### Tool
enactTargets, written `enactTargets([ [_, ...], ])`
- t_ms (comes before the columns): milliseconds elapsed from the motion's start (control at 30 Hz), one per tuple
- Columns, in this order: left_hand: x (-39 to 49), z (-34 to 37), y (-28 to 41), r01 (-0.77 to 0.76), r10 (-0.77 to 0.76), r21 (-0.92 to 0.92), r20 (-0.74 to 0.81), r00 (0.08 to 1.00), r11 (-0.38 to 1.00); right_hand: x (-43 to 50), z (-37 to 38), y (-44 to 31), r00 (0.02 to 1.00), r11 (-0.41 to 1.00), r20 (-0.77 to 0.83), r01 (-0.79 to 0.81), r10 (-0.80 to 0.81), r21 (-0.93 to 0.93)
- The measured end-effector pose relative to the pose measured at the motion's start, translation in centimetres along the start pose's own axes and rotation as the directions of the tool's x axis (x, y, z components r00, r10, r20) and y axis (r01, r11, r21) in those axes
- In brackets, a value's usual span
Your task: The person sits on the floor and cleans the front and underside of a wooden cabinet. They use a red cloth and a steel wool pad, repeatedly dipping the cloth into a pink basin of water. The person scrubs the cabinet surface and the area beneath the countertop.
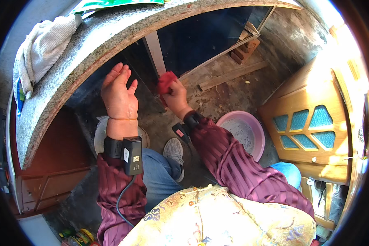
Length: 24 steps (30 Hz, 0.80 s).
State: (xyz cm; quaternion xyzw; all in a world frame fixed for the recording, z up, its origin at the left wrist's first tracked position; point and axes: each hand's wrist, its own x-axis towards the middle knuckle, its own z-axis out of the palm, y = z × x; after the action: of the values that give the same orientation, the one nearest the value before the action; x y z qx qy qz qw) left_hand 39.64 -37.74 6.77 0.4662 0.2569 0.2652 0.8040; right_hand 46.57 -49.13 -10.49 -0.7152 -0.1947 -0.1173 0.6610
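My right hand [177,96] grips a bunched red cloth [166,82], which is slightly blurred. The cloth is close to the foot of a white upright post [155,53] under the stone countertop. A dark panel [203,40] fills the space to the right of that post. My left hand [120,92] is palm up by the counter's edge, its fingers loosely bent and nothing in them. Water glistens on its wrist. Beneath my left forearm, a pale round container [101,130] is partly hidden.
The countertop [89,40] curves overhead, bearing a white towel [49,49]. On the floor stand a pink basin [259,135] of sudsy water, a wooden strip [233,75] and a brick [246,50]. A wooden cabinet [301,123] is at right, a red-brown one [49,141] at left.
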Motion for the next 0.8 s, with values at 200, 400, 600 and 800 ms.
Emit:
enactTargets([
  [200, 0.6, -0.4, -1.1, 0.138, -0.208, 0.425, 0.123, 0.97, 0.895, -0.7, -4.1, -1.7, 0.735, 0.414, 0.268, -0.6, 0.622, 0.685],
  [400, -0.8, 0.4, -3.0, 0.223, -0.5, 0.563, 0.404, 0.766, 0.796, 0.4, -6.5, -7.7, 0.782, 0.284, 0.418, -0.577, 0.462, 0.766],
  [600, -0.9, 0.3, -4.9, 0.029, -0.291, 0.431, 0.556, 0.779, 0.902, -1.2, -7.6, -9.1, 0.721, 0.056, 0.596, -0.653, 0.353, 0.755],
  [800, 0.3, 0.3, -3.2, -0.323, 0.06, 0.575, 0.428, 0.902, 0.752, 1.6, -7.0, -10.0, 0.841, 0.693, 0.309, -0.541, 0.444, 0.477],
])
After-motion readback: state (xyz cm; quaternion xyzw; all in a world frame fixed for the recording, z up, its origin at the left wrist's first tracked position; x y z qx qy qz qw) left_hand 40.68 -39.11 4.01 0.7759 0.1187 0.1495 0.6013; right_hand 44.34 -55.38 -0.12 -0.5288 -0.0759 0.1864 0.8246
